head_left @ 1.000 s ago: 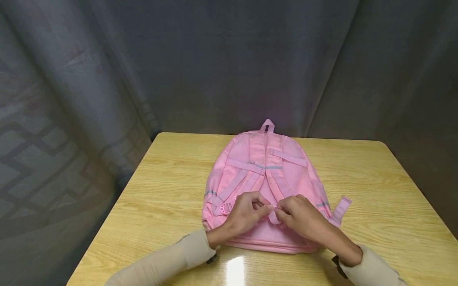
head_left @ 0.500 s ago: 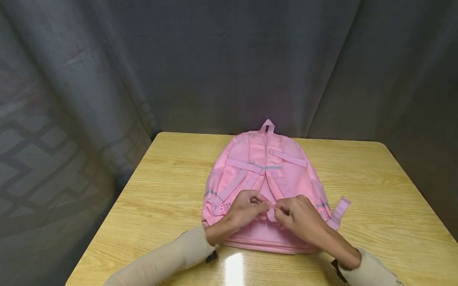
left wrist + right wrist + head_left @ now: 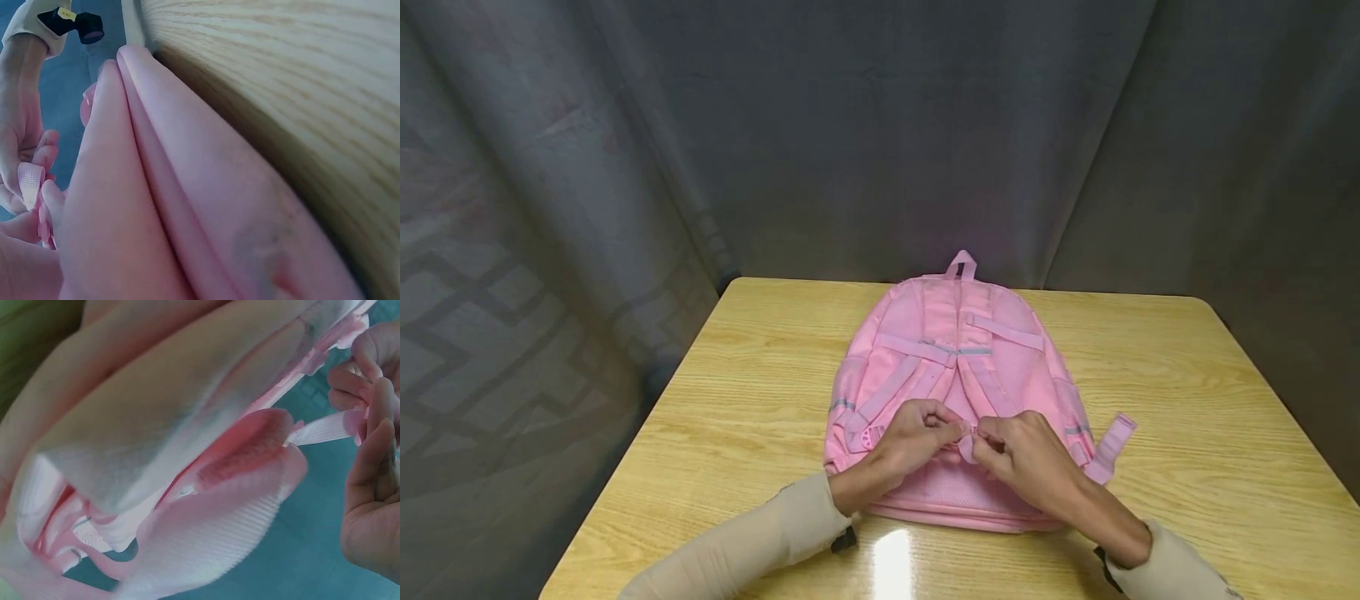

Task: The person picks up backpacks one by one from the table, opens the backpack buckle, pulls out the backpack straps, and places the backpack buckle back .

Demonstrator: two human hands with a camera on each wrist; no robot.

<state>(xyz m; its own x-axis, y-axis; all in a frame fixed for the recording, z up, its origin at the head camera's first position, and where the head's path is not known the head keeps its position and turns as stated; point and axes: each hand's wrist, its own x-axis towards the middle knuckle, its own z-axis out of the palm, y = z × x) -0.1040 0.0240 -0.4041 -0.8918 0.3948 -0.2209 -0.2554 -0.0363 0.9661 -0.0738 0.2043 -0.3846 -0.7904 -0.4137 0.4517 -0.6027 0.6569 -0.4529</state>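
We are working at a pale wooden table (image 3: pixel 760 400) with rounded corners and a glossy finish that throws a bright glare near its front edge, close to our sleeves. Dark grey curtains (image 3: pixel 880 125) hang behind and to both sides of it, and the left drape shows a faint geometric pattern. A pink backpack (image 3: pixel 951 350) lies flat in the middle of the table, back panel up, its carry loop (image 3: pixel 960 264) pointing toward the far curtain and one loose strap end (image 3: pixel 1112 442) trailing off to the right. Our left hand (image 3: pixel 917 437) and right hand (image 3: pixel 1030 458) meet over the lower part of the backpack, fingers curled, both pinching a narrow pink webbing strap (image 3: pixel 967 448) between them. The right wrist view shows that strap pulled taut between fingertips.
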